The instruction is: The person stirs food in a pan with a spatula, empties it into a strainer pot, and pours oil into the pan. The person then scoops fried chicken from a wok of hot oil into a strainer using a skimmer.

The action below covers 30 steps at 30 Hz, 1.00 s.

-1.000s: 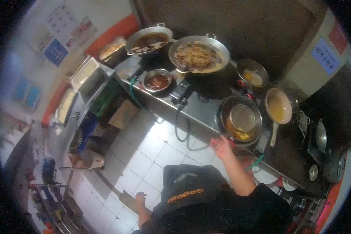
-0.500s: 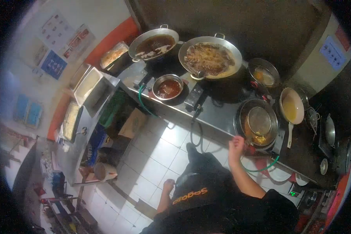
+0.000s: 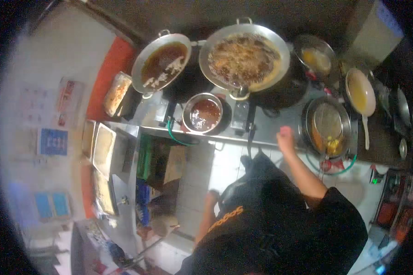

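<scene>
My right hand (image 3: 285,137) is raised over the stove's front edge, its fingers curled closed. A pinkish patch shows at the fingertips, too blurred to tell whether it is skin or an object. To its right, a pan holds a mesh strainer (image 3: 328,120) and yellow bits. A large wok (image 3: 205,58) of bubbling, frothy oil with browned food stands beyond the hand. My left hand (image 3: 211,199) hangs low beside the black apron (image 3: 248,192), smeared by motion, with its fingers indistinct.
Another wok (image 3: 140,68) holds dark oil; a small pot (image 3: 186,112) holds reddish-brown liquid. A pale frying pan (image 3: 367,98) sits at right, its handle pointing toward me. Metal trays (image 3: 106,153) line the left counter. A green hose (image 3: 174,136) hangs from the stove front.
The view has turned, so the stove and left counter have shifted in frame. My right hand now appears farther left of the strainer pan. My left hand stays low by the apron.
</scene>
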Motion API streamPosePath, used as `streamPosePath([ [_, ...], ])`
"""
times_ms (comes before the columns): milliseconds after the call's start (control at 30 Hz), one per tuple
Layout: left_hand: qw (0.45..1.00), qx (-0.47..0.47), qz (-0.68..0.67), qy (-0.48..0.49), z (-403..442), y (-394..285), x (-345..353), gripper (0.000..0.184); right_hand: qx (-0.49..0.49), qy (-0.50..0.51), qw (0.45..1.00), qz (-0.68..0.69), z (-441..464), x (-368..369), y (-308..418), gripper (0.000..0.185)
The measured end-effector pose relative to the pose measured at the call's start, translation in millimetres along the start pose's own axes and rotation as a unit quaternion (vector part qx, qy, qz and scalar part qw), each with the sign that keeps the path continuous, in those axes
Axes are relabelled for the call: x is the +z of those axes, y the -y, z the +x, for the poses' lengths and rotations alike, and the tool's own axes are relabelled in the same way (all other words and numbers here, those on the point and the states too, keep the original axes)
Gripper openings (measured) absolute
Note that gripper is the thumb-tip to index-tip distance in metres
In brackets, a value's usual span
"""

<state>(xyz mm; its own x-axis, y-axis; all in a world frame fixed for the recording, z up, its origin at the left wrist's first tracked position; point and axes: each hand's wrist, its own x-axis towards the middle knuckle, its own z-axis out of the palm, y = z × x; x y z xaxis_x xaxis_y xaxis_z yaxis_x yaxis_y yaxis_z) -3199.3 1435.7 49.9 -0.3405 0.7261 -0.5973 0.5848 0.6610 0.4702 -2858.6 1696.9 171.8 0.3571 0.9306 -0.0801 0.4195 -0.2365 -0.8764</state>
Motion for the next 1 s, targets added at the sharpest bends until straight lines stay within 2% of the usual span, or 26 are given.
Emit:
streamPosePath([
  [33, 0.998, 0.046, -0.05, -0.015, 40, 12, 11, 0.019, 0.043, 0.056, 0.997, 0.031, -5, 15, 2, 0.025],
  [67, 0.99, 0.129, -0.047, 0.002, 48, -35, -13, 0.021, 0.08, 0.108, 0.989, 0.065, -2, 28, 1, 0.027],
  [100, 0.987, 0.148, 0.017, -0.052, 63, -71, -18, 0.026, -0.028, 0.126, 0.991, 0.024, -13, 37, -11, 0.032],
  [133, 0.992, 0.092, -0.082, 0.039, 86, -96, -23, 0.022, 0.055, 0.179, 0.98, 0.06, -25, 40, -8, 0.034],
  [167, 0.979, 0.203, -0.03, -0.01, 135, -82, 5, 0.02, 0.075, 0.216, 0.97, 0.078, -36, 51, -35, 0.035],
  [200, 0.974, 0.227, -0.024, -0.007, 137, -130, -4, 0.02, 0.129, 0.251, 0.953, 0.11, -52, 37, -15, 0.037],
  [233, 0.968, 0.248, -0.027, -0.013, 149, -156, -3, 0.019, 0.164, 0.282, 0.942, 0.079, -64, 31, -23, 0.036],
  [267, 0.977, 0.212, 0.0, -0.002, 147, -195, -11, 0.026, 0.18, 0.259, 0.947, 0.065, -83, 28, -45, 0.032],
  [300, 0.969, 0.244, -0.011, -0.022, 168, -201, 5, 0.034, 0.14, 0.205, 0.968, 0.036, -104, 19, -56, 0.029],
  [333, 0.97, 0.237, 0.0, -0.045, 171, -217, 9, 0.034, 0.165, 0.201, 0.964, 0.058, -123, 4, -59, 0.03],
  [367, 0.97, 0.233, 0.013, -0.069, 173, -233, 13, 0.035, 0.152, 0.144, 0.968, 0.141, -151, 2, -101, 0.029],
  [400, 0.973, 0.214, 0.025, -0.08, 183, -233, 25, 0.036, 0.168, 0.112, 0.979, -0.022, -160, -18, -72, 0.029],
  [467, 0.976, 0.202, 0.012, -0.086, 195, -236, 38, 0.036, 0.187, 0.094, 0.975, -0.081, -206, -28, -125, 0.023],
  [500, 0.965, 0.233, -0.047, -0.11, 186, -246, 35, 0.035, 0.203, 0.085, 0.973, -0.07, -229, -30, -137, 0.023],
  [567, 0.977, 0.197, -0.01, -0.082, 202, -233, 44, 0.032, 0.341, 0.026, 0.937, 0.079, -261, -28, -148, 0.036],
  [600, 0.961, 0.249, 0.035, -0.115, 224, -211, 58, 0.029, 0.387, 0.0, 0.912, 0.134, -271, -26, -147, 0.041],
  [633, 0.958, 0.26, 0.055, -0.111, 226, -213, 60, 0.029, 0.428, 0.046, 0.9, 0.071, -258, -31, -123, 0.04],
  [667, 0.96, 0.271, -0.02, -0.069, 223, -217, 59, 0.032, 0.465, 0.097, 0.88, 0.01, -254, -31, -117, 0.04],
  [700, 0.956, 0.277, -0.095, -0.027, 215, -226, 58, 0.035, 0.474, 0.096, 0.875, 0.028, -282, -14, -154, 0.04],
  [767, 0.95, 0.303, -0.061, -0.043, 206, -240, 61, 0.032, 0.41, -0.029, 0.911, 0.046, -366, 42, -240, 0.039],
  [800, 0.951, 0.29, -0.109, -0.006, 212, -231, 65, 0.032, 0.424, -0.027, 0.903, 0.065, -371, 49, -242, 0.039],
  [833, 0.949, 0.274, -0.155, 0.029, 218, -225, 65, 0.032, 0.405, 0.068, 0.912, 0.003, -361, 46, -234, 0.036],
  [867, 0.974, 0.208, 0.076, -0.051, 210, -236, 60, 0.031, 0.398, 0.117, 0.91, -0.02, -350, 34, -220, 0.035],
  [900, 0.97, 0.226, -0.065, -0.066, 187, -250, 72, 0.031, 0.387, 0.166, 0.906, -0.041, -338, 22, -205, 0.034],
  [967, 0.968, 0.193, -0.159, -0.012, 221, -220, 72, 0.029, 0.458, -0.019, 0.868, 0.191, -320, 1, -186, 0.03],
  [1000, 0.963, 0.197, -0.184, -0.007, 214, -224, 74, 0.029, 0.462, -0.02, 0.864, 0.201, -332, 8, -198, 0.03],
])
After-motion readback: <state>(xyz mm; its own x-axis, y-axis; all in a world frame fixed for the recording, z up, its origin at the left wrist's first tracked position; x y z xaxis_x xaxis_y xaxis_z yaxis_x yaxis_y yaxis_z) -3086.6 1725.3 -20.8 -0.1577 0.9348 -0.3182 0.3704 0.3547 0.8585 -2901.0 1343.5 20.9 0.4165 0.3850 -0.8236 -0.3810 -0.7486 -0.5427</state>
